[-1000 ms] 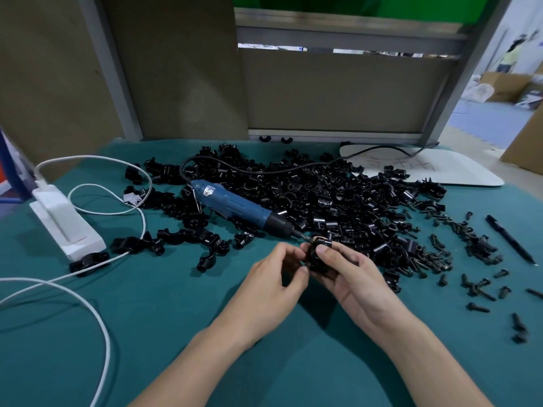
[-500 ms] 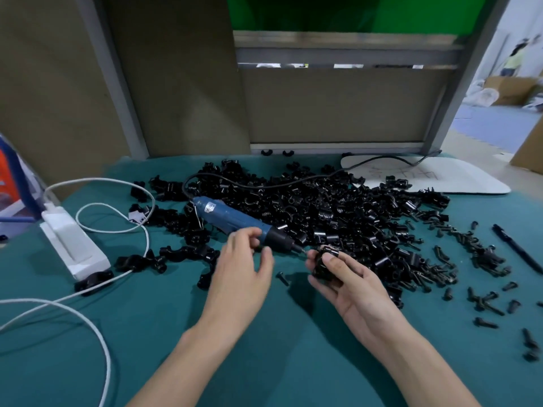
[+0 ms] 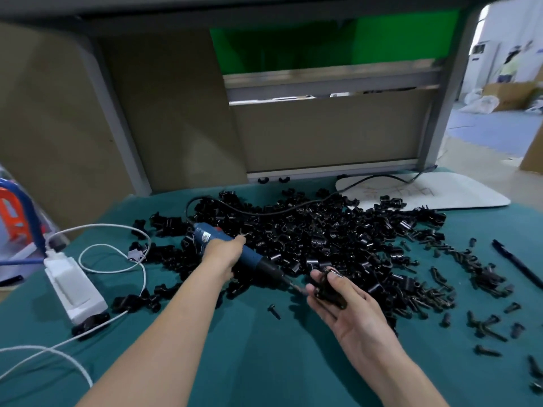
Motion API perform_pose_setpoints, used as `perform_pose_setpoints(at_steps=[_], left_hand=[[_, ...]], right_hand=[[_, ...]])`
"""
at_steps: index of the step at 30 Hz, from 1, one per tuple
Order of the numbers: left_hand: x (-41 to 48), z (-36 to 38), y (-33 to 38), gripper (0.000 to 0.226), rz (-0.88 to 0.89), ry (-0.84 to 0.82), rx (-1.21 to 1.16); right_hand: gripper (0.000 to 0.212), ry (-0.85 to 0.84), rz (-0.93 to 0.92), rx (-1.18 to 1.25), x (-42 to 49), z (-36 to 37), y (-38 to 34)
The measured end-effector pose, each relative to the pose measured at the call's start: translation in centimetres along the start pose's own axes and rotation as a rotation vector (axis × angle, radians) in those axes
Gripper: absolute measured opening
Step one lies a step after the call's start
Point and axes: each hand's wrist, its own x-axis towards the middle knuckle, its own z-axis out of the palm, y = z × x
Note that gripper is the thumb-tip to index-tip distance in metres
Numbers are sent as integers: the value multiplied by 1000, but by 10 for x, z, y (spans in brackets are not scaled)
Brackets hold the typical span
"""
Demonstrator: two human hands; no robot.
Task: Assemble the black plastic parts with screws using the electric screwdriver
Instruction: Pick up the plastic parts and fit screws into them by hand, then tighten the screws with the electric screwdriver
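Note:
My left hand (image 3: pixel 221 255) grips the blue body of the electric screwdriver (image 3: pixel 255 261), which lies slanted with its black nose and bit pointing right. The bit tip meets a black plastic part (image 3: pixel 329 289) that my right hand (image 3: pixel 349 311) holds between thumb and fingers just above the green cloth. Behind both hands spreads a big heap of black plastic parts (image 3: pixel 323 239). One loose black screw (image 3: pixel 274 311) lies on the cloth between my forearms.
Several loose screws (image 3: pixel 487 330) are scattered at the right, with a black pen (image 3: pixel 517 265) beyond them. A white power adapter (image 3: pixel 75 287) with white cables (image 3: pixel 114 270) sits at the left. A white board (image 3: pixel 458 195) lies at the back right, before a brown partition.
My left hand left the part, reached to the screwdriver and closed round it. The bit now touches the part in my right hand. The camera tilted up.

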Motion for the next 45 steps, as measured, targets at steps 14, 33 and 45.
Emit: perform_pose_setpoints(at_steps=[14,33,45], left_hand=[[-32,-9,36,23,314,-132,-827],[-44,35,29,23,139,-156,-1067],[-46,38,25,18,114,-226,-1058]], right_hand=[[27,105,-1,104,12,-3,-5],[21,116,-65,36,13,-1,-3],[14,128,-84,34,13,-4,-4]])
